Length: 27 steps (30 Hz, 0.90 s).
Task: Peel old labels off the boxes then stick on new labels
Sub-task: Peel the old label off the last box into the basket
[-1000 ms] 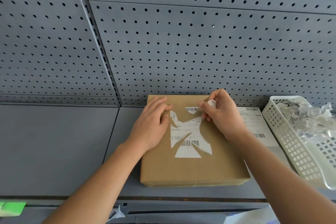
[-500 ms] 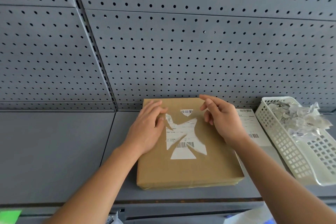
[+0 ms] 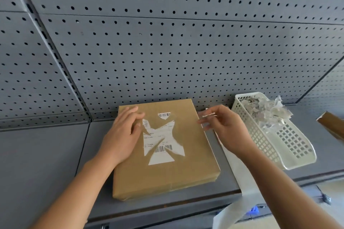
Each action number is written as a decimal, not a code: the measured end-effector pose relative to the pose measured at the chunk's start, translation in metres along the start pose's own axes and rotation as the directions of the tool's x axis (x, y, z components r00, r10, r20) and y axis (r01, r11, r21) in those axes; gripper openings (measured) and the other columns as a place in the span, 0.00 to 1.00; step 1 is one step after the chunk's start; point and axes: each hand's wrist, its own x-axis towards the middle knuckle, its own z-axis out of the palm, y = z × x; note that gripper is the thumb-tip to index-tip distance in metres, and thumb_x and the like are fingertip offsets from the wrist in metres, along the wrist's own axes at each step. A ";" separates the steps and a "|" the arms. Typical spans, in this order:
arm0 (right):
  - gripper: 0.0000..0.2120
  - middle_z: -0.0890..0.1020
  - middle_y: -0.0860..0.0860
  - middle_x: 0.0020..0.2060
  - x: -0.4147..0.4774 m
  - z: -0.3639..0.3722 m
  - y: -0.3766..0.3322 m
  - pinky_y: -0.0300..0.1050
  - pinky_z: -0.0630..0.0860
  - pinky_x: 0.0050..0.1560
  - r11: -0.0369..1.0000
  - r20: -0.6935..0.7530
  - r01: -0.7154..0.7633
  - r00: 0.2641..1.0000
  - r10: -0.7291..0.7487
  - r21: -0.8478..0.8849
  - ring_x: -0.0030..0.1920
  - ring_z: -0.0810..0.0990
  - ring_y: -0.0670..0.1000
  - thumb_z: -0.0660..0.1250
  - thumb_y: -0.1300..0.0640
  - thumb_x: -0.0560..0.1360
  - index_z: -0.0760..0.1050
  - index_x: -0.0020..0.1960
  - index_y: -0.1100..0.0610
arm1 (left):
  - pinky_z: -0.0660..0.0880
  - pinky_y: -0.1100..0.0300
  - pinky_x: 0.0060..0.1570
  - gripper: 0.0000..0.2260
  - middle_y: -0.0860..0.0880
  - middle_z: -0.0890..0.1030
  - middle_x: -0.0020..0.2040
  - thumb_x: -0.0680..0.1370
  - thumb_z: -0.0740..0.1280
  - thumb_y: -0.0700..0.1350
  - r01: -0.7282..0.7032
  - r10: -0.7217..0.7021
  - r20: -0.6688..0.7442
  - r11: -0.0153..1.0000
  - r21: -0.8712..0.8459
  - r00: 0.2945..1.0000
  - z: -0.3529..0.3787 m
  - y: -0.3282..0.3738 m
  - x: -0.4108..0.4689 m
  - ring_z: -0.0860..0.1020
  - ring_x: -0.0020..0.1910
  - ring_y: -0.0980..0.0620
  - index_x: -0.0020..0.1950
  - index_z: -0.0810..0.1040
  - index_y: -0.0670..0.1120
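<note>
Left grip (image 3: 121, 139) on box (image 3: 167, 178), right grip (image 3: 227, 132) pinching scrap (image 3: 208, 115)

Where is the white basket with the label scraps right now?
In the head view, the white basket sits on the shelf at the right, just past the right hand and right of the cardboard box.

Illegible print on torn label (image 3: 163, 148)

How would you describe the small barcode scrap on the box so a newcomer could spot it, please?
Below the grey pegboard wall a flat brown cardboard box lies on the grey shelf. Near its far edge sits a small white barcode scrap, separate from the larger torn white label below it.
</note>
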 end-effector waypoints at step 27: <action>0.11 0.75 0.57 0.53 0.003 -0.124 0.066 0.57 0.73 0.53 0.542 -0.454 -0.368 0.891 -0.028 -0.756 0.55 0.69 0.60 0.65 0.56 0.81 0.83 0.57 0.58 | 0.59 0.41 0.76 0.17 0.69 0.60 0.77 0.85 0.56 0.51 -0.001 0.002 0.024 1.000 -0.025 1.000 -0.001 0.001 0.000 0.49 0.79 0.66 0.73 0.71 0.60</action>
